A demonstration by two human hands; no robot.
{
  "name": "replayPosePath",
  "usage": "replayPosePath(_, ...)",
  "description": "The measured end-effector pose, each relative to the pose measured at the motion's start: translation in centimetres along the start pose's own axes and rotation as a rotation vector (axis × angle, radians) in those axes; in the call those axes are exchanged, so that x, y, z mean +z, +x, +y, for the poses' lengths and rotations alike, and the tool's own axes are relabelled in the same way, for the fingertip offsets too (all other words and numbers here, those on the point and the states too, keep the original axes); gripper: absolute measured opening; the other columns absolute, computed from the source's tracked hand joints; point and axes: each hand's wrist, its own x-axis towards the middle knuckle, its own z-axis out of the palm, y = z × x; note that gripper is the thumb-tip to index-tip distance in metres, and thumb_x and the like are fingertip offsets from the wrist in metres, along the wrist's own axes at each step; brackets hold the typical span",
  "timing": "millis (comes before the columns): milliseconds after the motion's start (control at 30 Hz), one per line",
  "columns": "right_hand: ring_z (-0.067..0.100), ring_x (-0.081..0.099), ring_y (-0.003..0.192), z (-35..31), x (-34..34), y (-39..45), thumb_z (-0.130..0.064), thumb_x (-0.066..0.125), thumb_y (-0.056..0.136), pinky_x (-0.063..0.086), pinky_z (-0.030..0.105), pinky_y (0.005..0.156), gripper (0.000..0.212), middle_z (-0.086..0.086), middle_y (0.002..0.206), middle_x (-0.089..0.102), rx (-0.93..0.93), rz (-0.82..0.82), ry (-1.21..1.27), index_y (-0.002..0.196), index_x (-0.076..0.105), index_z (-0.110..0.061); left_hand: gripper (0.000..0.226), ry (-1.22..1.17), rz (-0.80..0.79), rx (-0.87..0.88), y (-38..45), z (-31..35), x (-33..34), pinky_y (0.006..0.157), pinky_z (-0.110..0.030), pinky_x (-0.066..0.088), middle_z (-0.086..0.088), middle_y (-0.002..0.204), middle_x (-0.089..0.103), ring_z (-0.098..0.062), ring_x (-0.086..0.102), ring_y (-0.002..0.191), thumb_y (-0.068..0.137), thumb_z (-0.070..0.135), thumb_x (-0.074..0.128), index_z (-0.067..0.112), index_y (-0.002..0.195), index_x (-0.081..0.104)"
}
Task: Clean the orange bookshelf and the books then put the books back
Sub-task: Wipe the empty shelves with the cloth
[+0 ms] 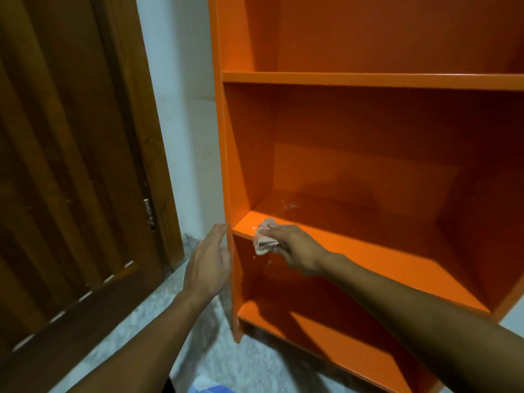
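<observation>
The orange bookshelf (368,80) fills the right of the head view, and all its visible shelves hold no books. My right hand (295,248) grips a crumpled pale cloth (265,236) at the front left corner of the middle shelf board. Wet streaks shine on that board behind the cloth. My left hand (208,265) lies flat with straight fingers against the outside of the bookshelf's left side panel, at the height of the same board. No books are in view.
A dark wooden door (71,165) stands at the left, with a strip of white wall (181,109) between it and the bookshelf. The floor below is pale speckled stone (249,361). A blue and white object (208,387) shows at the bottom edge.
</observation>
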Motion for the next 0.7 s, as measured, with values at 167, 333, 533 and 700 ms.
replayPosePath(167,0.019,0.053,0.124,-3.3,-0.8,-2.6,0.011,0.043,0.077,0.035,0.016,0.101,0.057,0.011,0.132,0.064,-0.138,0.021,0.090,0.124,0.068,-0.010,0.065,0.043,-0.067,-0.033,0.4,0.3,-1.5,0.123,-0.037,0.021,0.001,0.167,0.017,-0.018,0.017,0.154,0.102,0.008,0.042,0.027,0.159,0.018)
replayPosePath(333,0.026,0.057,0.119,-1.4,-3.3,-0.9,-0.002,0.042,0.083,0.038,0.028,0.099,0.050,0.011,0.129,0.063,-0.118,0.198,0.027,0.125,0.066,-0.012,0.071,0.095,-0.129,0.014,1.4,-0.3,-1.3,0.123,-0.035,0.010,0.006,0.168,0.001,-0.014,-0.002,0.155,0.103,0.010,0.041,0.029,0.160,0.001)
replayPosePath(533,0.021,0.058,0.121,9.1,-4.3,4.8,-0.015,0.044,0.095,0.051,0.029,0.095,0.041,0.000,0.133,0.059,0.502,0.397,0.262,0.132,0.055,-0.028,0.070,0.155,-0.196,0.050,1.6,-1.2,0.1,0.124,-0.048,0.023,0.011,0.167,-0.003,-0.017,-0.009,0.155,0.106,0.017,0.039,0.029,0.160,-0.004)
replayPosePath(700,0.034,0.057,0.121,13.9,-1.9,8.7,-0.032,0.058,0.092,0.047,0.046,0.101,0.032,0.008,0.133,0.061,0.666,0.348,0.123,0.124,0.061,-0.031,0.070,0.169,-0.207,0.086,1.9,-1.7,0.2,0.124,-0.046,0.023,0.019,0.160,-0.009,-0.016,-0.006,0.154,0.106,0.023,0.041,0.034,0.156,-0.007)
